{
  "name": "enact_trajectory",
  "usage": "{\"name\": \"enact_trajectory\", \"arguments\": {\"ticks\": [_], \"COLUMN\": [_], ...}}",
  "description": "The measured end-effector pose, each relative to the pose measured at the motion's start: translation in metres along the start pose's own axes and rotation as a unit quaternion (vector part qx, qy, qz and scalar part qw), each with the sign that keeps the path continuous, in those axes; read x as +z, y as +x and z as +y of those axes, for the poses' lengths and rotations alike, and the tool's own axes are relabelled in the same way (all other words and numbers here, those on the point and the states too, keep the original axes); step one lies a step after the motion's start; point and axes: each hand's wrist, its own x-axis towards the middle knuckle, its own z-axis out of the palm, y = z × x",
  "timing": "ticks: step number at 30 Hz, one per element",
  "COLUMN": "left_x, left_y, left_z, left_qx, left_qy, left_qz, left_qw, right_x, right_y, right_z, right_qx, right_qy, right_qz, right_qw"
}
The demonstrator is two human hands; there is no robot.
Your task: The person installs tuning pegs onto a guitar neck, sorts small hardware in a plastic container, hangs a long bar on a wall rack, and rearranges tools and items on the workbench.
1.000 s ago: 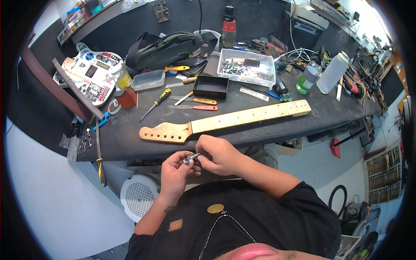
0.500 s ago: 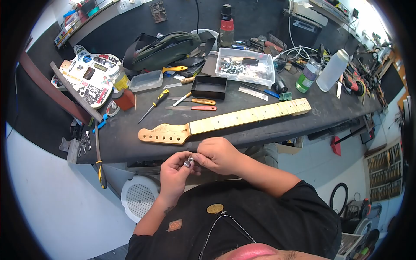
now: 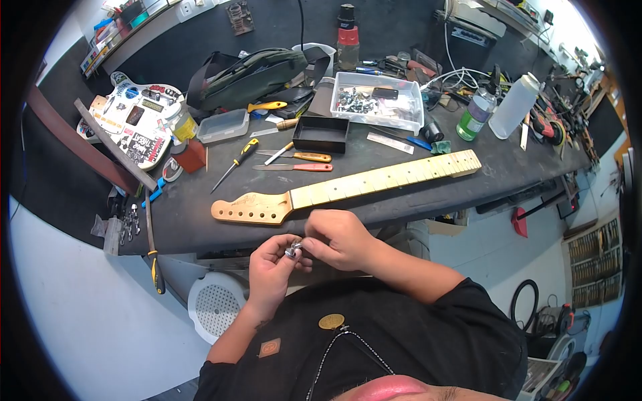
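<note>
Between thumb and fingers my left hand [image 3: 271,266] holds a small shiny metal part [image 3: 293,250], just in front of the bench edge. My right hand [image 3: 336,239] is closed at the same part, its thumb and index finger pinched against the upper end. Fingers hide much of the part. Just beyond my hands a wooden guitar neck [image 3: 381,182] lies across the dark bench, its headstock with several holes at the left and its fretboard facing up.
Behind the neck are a yellow-black screwdriver [image 3: 235,164], knives, a black box [image 3: 321,135] and a clear bin [image 3: 378,102] of metal parts. Bottles [image 3: 513,109] stand at the right, a stickered guitar body [image 3: 134,123] at the left. A perforated white stool [image 3: 215,307] is below.
The metal part has turned slightly in my left hand, and my right fingertips have shifted around its end. The bench view has moved a little to the left.
</note>
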Motion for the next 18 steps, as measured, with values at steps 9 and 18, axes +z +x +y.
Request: {"name": "enact_trajectory", "arguments": {"ticks": [9,18], "left_x": [0.003,0.008], "left_y": [-0.002,-0.004], "left_z": [0.0,0.002], "left_qx": [0.029,0.021], "left_qy": [0.046,0.056], "left_qz": [0.01,0.018], "left_qw": [0.998,0.998], "right_x": [0.003,0.001], "right_y": [-0.004,-0.004], "right_z": [0.007,0.001], "right_qx": [-0.005,-0.001], "right_qy": [0.023,0.016], "right_qz": [-0.021,-0.033], "right_qw": [1.0,0.999]}}
